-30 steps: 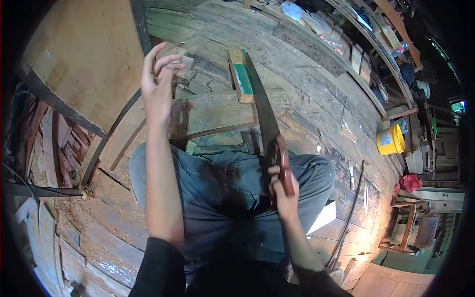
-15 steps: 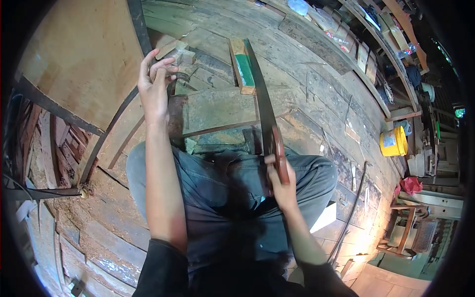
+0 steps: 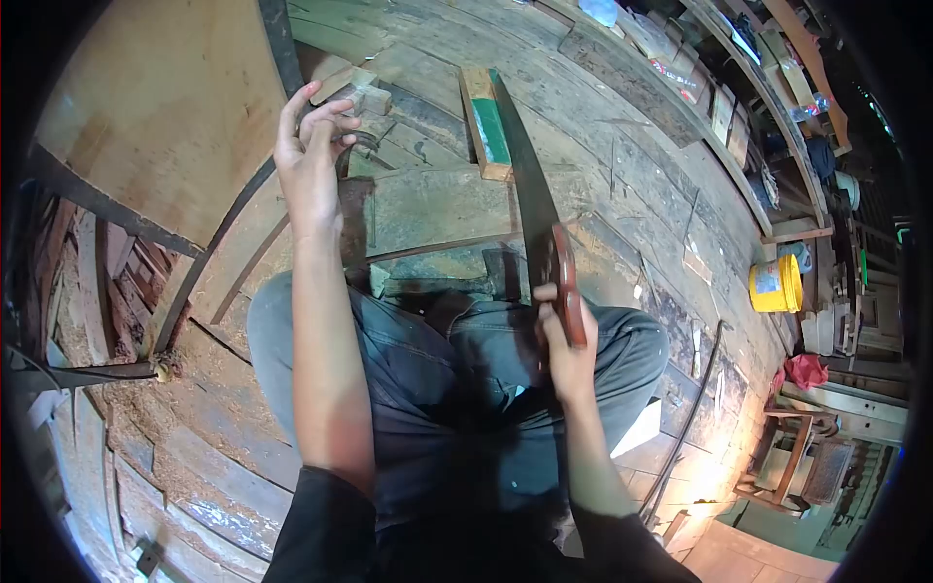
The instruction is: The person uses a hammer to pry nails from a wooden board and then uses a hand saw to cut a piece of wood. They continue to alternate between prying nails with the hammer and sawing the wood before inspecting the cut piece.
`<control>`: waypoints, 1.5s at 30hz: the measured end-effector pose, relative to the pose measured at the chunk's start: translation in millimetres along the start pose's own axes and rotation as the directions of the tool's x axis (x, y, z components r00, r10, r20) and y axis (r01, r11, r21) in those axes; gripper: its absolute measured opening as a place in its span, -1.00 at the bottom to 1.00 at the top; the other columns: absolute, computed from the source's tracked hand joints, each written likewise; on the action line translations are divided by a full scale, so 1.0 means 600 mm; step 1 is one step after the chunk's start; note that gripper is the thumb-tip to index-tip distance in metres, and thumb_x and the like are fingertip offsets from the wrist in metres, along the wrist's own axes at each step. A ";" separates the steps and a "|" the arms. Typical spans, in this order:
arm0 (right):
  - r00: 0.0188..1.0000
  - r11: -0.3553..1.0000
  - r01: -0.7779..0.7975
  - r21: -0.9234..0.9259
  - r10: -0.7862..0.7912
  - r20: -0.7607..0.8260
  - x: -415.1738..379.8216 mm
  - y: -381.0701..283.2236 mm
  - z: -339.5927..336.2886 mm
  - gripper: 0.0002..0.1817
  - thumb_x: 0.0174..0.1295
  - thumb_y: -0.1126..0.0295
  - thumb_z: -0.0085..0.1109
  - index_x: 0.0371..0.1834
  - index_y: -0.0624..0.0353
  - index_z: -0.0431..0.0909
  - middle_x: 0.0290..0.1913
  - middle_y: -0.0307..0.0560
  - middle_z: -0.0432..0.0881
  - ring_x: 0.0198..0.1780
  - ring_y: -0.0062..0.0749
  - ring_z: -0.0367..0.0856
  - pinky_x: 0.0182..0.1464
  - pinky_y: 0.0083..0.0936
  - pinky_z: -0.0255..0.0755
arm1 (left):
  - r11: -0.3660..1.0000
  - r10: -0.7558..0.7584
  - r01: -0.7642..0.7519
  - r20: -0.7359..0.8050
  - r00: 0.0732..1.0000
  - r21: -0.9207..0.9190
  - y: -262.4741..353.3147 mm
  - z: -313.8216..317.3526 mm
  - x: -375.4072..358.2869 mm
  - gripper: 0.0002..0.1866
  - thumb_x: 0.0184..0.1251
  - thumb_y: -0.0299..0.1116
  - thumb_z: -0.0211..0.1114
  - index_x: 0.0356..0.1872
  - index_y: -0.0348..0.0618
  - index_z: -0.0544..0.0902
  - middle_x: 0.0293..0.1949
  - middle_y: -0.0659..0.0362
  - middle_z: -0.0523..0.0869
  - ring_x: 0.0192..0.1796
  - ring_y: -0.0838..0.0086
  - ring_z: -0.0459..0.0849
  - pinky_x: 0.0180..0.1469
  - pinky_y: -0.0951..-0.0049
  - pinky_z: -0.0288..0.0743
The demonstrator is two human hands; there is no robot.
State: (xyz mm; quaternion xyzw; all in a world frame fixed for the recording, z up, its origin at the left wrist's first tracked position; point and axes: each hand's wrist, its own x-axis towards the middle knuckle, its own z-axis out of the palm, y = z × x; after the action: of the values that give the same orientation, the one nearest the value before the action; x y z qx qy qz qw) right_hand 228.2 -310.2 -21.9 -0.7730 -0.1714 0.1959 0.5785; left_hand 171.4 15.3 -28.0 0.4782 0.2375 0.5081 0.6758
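My right hand (image 3: 570, 361) is wrapped round the reddish-brown handle of a handsaw (image 3: 530, 180), above my right knee. The long dark blade points away from me, its far end beside a short wooden block (image 3: 488, 126) with a green painted face. My left hand (image 3: 313, 163) is raised on the left with fingers apart and loosely bent, nothing in it. Behind its fingertips lie small wood offcuts (image 3: 367, 95) on the floor. A flat, worn board (image 3: 437, 209) lies in front of my crossed legs.
A large plywood panel (image 3: 160, 117) with a dark edge stands at the left. Wood strips and sawdust (image 3: 146, 428) cover the floor near it. On the right are a loaded shelf (image 3: 719, 146), a yellow bucket (image 3: 776, 285), a red cloth (image 3: 807, 370) and a long dark rod (image 3: 692, 413).
The handsaw and my right hand have shifted slightly right and toward me. My left hand stays raised with its fingers apart; the view has moved a little.
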 end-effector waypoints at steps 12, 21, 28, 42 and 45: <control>0.995 0.996 -0.071 0.060 0.066 0.076 0.024 0.032 -0.007 -0.90 0.46 0.45 0.06 -0.06 0.19 0.51 -0.62 -0.34 0.32 -0.66 -0.70 0.28 -0.64 -0.67 0.16 | 0.999 -0.033 0.033 0.024 0.999 0.024 -0.003 0.005 -0.001 -0.60 0.52 -0.44 0.13 0.32 -0.26 0.43 -0.04 0.05 0.73 -0.08 0.50 0.70 -0.04 0.51 0.55; 0.978 0.978 -0.206 -0.015 0.206 0.044 -0.159 -0.019 -0.080 -0.90 0.47 0.46 0.07 -0.04 0.18 0.52 -0.59 -0.37 0.39 -0.64 -0.78 0.29 -0.58 -0.74 0.15 | 0.997 -0.040 0.040 0.006 0.999 -0.060 0.008 0.021 -0.002 -0.63 0.46 -0.53 0.03 0.25 -0.21 0.50 -0.09 0.07 0.74 -0.15 0.56 0.67 -0.09 0.55 0.51; 0.993 0.997 -0.060 -0.047 0.065 0.101 0.037 0.013 -0.028 -0.85 0.38 0.52 0.06 -0.03 0.18 0.52 -0.57 -0.31 0.41 -0.62 -0.69 0.33 -0.63 -0.65 0.17 | 0.998 -0.042 0.043 0.014 0.999 -0.051 -0.008 0.003 0.000 -0.62 0.51 -0.46 0.13 0.29 -0.28 0.47 -0.07 0.06 0.74 -0.10 0.53 0.70 -0.06 0.54 0.56; 0.990 0.991 -0.127 0.035 0.124 0.072 0.012 0.062 -0.028 -0.87 0.37 0.58 0.06 -0.08 0.22 0.54 -0.55 -0.35 0.42 -0.66 -0.74 0.33 -0.67 -0.68 0.18 | 0.998 -0.057 0.056 0.030 0.998 0.034 -0.012 0.013 -0.002 -0.64 0.51 -0.49 0.07 0.27 -0.26 0.49 -0.10 0.08 0.73 -0.13 0.55 0.68 -0.08 0.54 0.54; 0.987 0.985 -0.153 0.079 0.148 0.062 0.012 0.054 -0.020 -0.86 0.38 0.57 0.07 -0.05 0.22 0.54 -0.53 -0.33 0.43 -0.67 -0.73 0.31 -0.68 -0.69 0.17 | 0.998 -0.060 0.058 0.070 0.996 0.027 -0.022 0.015 -0.005 -0.63 0.46 -0.55 0.05 0.25 -0.20 0.48 -0.12 0.09 0.74 -0.20 0.57 0.66 -0.13 0.55 0.51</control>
State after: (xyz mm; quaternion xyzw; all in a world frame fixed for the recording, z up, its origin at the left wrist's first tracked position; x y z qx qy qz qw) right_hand 242.0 -325.4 -50.8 -0.7532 -0.1200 0.2674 0.5889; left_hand 183.6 8.3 -36.4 0.4970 0.2338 0.4678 0.6925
